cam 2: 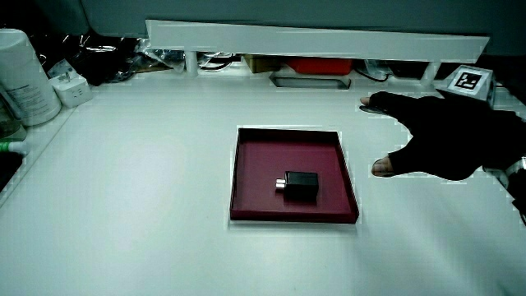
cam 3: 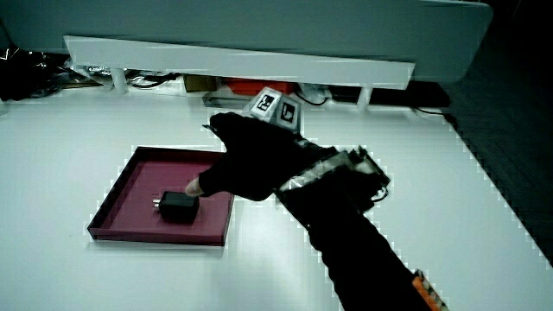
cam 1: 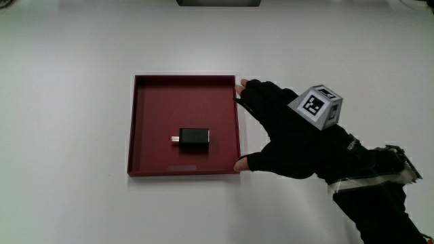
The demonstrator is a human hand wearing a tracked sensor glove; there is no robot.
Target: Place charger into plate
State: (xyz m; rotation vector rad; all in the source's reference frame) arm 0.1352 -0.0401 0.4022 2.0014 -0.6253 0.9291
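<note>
A small black charger (cam 1: 194, 138) with its metal prongs showing lies flat inside the dark red square plate (cam 1: 147, 116), near the plate's middle; both side views show the charger (cam 2: 301, 185) (cam 3: 178, 207) in the plate (cam 2: 249, 160) (cam 3: 125, 191). The gloved hand (cam 1: 285, 130) hovers beside the plate, just off its edge, with fingers spread and nothing in them. It also appears in both side views (cam 2: 440, 136) (cam 3: 251, 160). The patterned cube (cam 1: 317, 106) sits on the back of the hand.
A low white partition (cam 2: 312, 37) runs along the table's edge farthest from the person, with cables and small items under it. A white bottle (cam 2: 25, 76) and a white adapter (cam 2: 70, 89) stand at a corner of the table in a side view.
</note>
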